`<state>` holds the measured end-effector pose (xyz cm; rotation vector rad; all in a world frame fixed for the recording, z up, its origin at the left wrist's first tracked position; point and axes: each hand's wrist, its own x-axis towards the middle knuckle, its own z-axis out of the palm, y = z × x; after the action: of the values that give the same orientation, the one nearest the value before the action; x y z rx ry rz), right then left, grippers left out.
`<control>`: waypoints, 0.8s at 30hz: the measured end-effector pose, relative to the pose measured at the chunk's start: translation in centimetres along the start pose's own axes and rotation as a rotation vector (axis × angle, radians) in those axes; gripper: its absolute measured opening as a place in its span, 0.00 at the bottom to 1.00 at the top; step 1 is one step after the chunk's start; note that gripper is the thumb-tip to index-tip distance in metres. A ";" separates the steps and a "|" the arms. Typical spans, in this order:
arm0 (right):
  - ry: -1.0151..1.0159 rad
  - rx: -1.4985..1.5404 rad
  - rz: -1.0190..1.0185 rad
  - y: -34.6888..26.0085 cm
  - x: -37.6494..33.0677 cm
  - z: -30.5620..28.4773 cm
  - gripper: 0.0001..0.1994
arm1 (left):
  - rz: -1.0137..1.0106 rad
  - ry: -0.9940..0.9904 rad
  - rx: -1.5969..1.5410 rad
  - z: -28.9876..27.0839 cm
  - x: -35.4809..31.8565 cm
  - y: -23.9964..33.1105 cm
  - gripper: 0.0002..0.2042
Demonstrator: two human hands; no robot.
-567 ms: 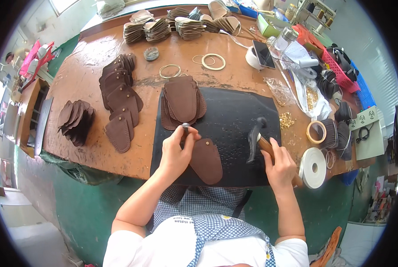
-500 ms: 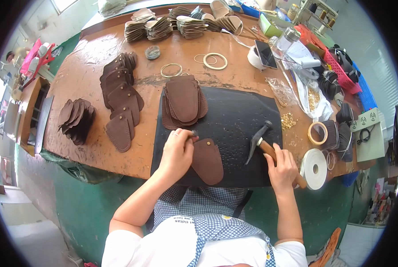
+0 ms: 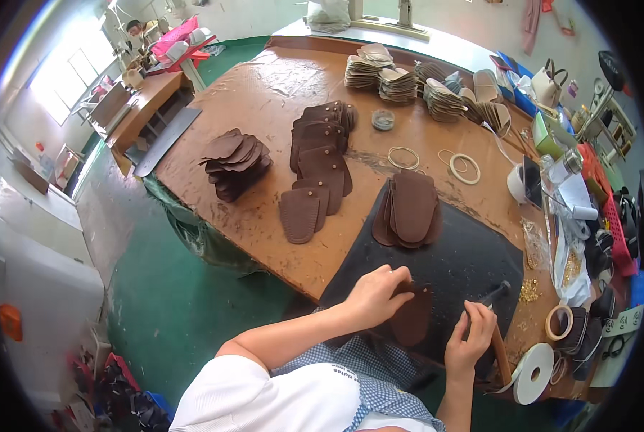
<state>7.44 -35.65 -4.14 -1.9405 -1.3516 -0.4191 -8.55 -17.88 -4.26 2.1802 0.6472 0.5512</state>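
Note:
A brown leather piece (image 3: 412, 320) with a small metal stud near its top lies on the black mat (image 3: 350, 291). My left hand (image 3: 379, 295) is at its upper left edge, thumb and fingertips closing on it. My right hand (image 3: 471, 335) is off the hammer, fingers loosely curved and apart. Just right of that hand the hammer (image 3: 503, 353) rests on the mat, its wooden handle toward me and its dark head partly behind my fingers. Beyond my left hand sits a stack of brown leather pieces (image 3: 412, 209).
Studded leather pieces (image 3: 325, 162) overlap in a row at left, beside another brown pile (image 3: 235, 162). Beige stacks (image 3: 444, 99) stand at the back. At right are gold studs (image 3: 529, 290), a tape roll (image 3: 559, 322) and a white roll (image 3: 533, 374). A person (image 3: 143, 30) is far left.
The view has swung left, shifting the table rightward. My right hand has let go of the hammer handle. The small dark item in my left hand no longer shows; that hand is now at the leather.

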 end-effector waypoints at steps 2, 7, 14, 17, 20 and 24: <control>0.007 0.015 -0.005 -0.1 0.1 0.1 0.09 | -0.052 0.004 -0.105 -3.3 -0.2 0.2 0.12; -0.012 0.075 0.073 -0.5 -1.1 0.2 0.09 | -0.265 0.249 0.155 -15.3 3.6 -7.2 0.16; -0.060 0.089 0.076 -0.4 -1.6 0.8 0.11 | -0.577 0.164 0.373 -17.9 5.9 -15.9 0.28; -0.076 0.076 0.089 -0.4 -1.7 0.7 0.10 | -0.545 0.236 0.306 -17.5 5.6 -16.8 0.23; -0.096 0.073 0.080 -0.5 -1.4 0.8 0.10 | -0.309 0.354 0.262 -18.0 6.0 -17.1 0.18; -0.102 0.069 0.068 -0.6 -1.2 0.8 0.10 | -0.294 0.376 -0.126 -19.7 10.6 -17.7 0.18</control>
<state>6.28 -35.76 -5.18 -1.9670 -1.3420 -0.2409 -16.32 9.56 -4.42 1.8330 1.0822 0.8268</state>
